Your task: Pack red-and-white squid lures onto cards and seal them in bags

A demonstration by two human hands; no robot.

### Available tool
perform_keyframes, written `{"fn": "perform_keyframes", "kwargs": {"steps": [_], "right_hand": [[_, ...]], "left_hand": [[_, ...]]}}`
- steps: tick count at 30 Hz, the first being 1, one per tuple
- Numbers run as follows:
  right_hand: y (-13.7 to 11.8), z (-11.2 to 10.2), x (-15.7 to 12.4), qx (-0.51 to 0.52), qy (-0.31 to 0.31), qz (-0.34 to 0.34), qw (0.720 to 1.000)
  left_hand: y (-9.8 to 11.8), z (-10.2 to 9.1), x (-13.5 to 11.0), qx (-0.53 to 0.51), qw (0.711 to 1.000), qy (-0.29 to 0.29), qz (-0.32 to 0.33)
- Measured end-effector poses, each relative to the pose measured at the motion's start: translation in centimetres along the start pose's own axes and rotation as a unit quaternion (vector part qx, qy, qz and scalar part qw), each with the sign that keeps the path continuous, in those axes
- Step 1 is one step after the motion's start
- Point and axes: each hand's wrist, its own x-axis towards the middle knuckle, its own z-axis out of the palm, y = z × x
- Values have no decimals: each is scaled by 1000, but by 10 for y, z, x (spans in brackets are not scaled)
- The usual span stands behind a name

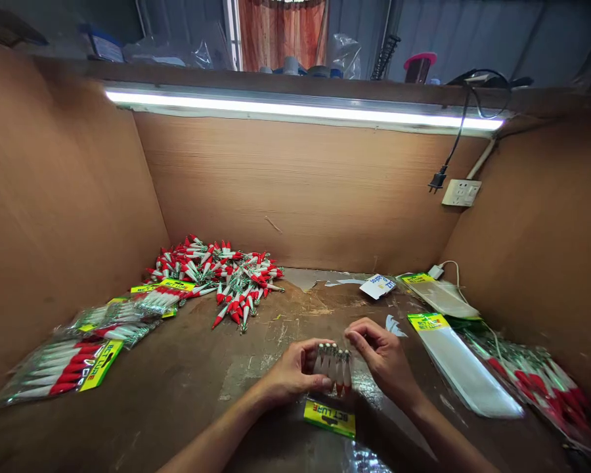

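A clear packet of red-and-white fishing lures (335, 368) is held low over the table in front of me. Its yellow header card (329, 418), printed BCT LURE, hangs at the near end and reads upside down. My left hand (295, 369) is closed around the packet's left side, thumb across the front, with several lures side by side and their hook ends pointing away from me. At the packet's far right corner, my right hand (381, 358) has thumb and forefinger pinched together, seemingly on the clear film; the film's edge there is hard to make out.
Loose lures (226, 272) lie heaped at the back left. Filled lure packets (62, 368) line the left side. Flat clear bags (467, 368) and more lures (536, 384) lie on the right. A white card (377, 286) rests behind. A plug (438, 179) dangles near the socket (461, 193).
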Motion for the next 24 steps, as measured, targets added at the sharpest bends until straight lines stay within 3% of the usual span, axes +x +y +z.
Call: {"fn": "perform_keyframes", "kwargs": {"steps": [6,13,17,20,24], "right_hand": [[17,2,1,67,2,77,995],[22,6,-3,109,33,88,990],[12,-2,-4,-18,78,-9,997],[8,-9,-4,-135,25,-75,988],[8,-11,-4,-191,-27,-72,979]], "left_hand": [[-1,2,2,28,998,52,-25],[-9,6,3,44,996,51,-55],[-11,7,2,70,992,87,-49],[-11,6,1,87,989,106,-48],[-10,7,1,105,985,125,-57]]}}
